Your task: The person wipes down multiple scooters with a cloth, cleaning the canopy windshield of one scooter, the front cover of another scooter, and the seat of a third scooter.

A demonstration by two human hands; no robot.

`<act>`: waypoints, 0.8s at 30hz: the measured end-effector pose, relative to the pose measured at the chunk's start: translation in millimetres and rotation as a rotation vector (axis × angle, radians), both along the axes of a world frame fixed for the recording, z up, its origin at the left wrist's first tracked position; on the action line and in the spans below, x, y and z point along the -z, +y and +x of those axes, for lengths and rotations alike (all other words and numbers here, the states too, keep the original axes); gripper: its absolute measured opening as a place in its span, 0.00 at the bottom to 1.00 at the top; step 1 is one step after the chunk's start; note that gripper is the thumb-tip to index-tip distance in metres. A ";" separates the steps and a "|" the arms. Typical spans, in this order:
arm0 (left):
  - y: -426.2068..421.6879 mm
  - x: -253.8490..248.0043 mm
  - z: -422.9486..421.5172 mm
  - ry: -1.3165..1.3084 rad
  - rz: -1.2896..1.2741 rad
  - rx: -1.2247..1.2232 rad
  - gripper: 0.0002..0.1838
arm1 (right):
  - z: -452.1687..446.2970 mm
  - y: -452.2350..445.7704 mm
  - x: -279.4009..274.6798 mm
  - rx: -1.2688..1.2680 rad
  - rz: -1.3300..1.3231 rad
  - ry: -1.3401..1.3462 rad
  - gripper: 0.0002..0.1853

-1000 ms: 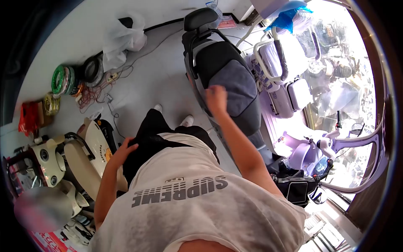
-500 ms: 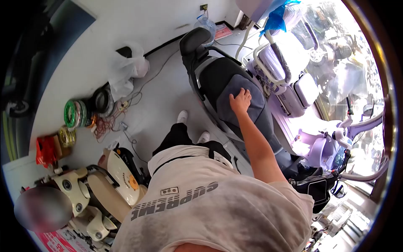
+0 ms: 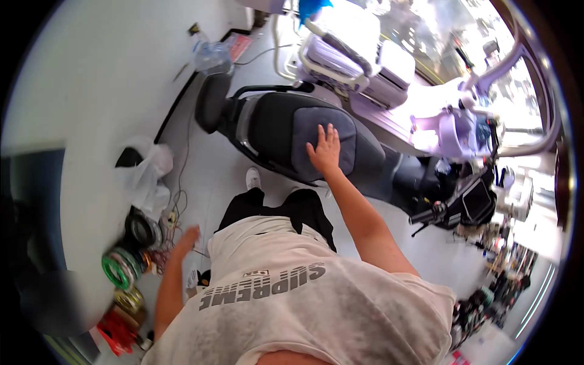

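My right hand rests palm down, fingers stretched out and thumb apart, on the grey front part of a black scooter seat. The backrest rises at the seat's left end. At the right end of the scooter are its handlebar grip and a dark front panel. My left hand hangs in the air at my left side, near cables on the floor. Motion blurs its fingers, and I see nothing held in it.
A lilac scooter stands beyond the black one. Along the wall lie a white plastic bag, black tires, coiled green rolls and a red bag. A water jug is at the back wall.
The view has turned, so the black scooter now lies more crosswise. My left hand has come into view. My right hand stays on the seat, its fingers now straighter.
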State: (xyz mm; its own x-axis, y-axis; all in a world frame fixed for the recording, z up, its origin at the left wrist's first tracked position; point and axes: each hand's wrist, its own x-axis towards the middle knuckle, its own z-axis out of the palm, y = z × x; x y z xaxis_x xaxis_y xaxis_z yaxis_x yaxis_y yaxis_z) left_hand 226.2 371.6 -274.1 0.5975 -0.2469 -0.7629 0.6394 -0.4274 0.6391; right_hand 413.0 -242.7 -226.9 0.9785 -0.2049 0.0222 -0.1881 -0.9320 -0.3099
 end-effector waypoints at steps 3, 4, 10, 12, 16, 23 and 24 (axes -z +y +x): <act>-100.9 -56.0 185.2 -0.236 0.016 0.271 0.21 | 4.2 -2.1 -1.4 0.058 -0.002 -0.001 0.40; -151.8 -98.6 227.5 -0.356 0.084 0.381 0.20 | 6.5 -1.4 0.6 0.079 -0.008 -0.035 0.40; -391.4 -128.6 330.0 -0.944 0.066 0.610 0.22 | 3.2 -8.1 10.4 0.066 0.025 0.014 0.40; -443.7 -103.9 313.7 -1.192 0.261 0.634 0.34 | -9.2 -13.6 14.4 0.049 0.083 -0.022 0.39; -493.5 -71.9 269.6 -1.312 0.449 0.891 0.43 | -42.6 -41.2 10.6 0.212 0.064 -0.051 0.35; -521.7 -84.3 233.8 -1.177 0.554 0.874 0.18 | -77.4 -98.0 -10.3 0.300 0.152 -0.017 0.21; -523.1 -91.0 227.3 -1.259 0.539 0.843 0.14 | -76.5 -101.2 -13.7 0.327 0.158 0.016 0.18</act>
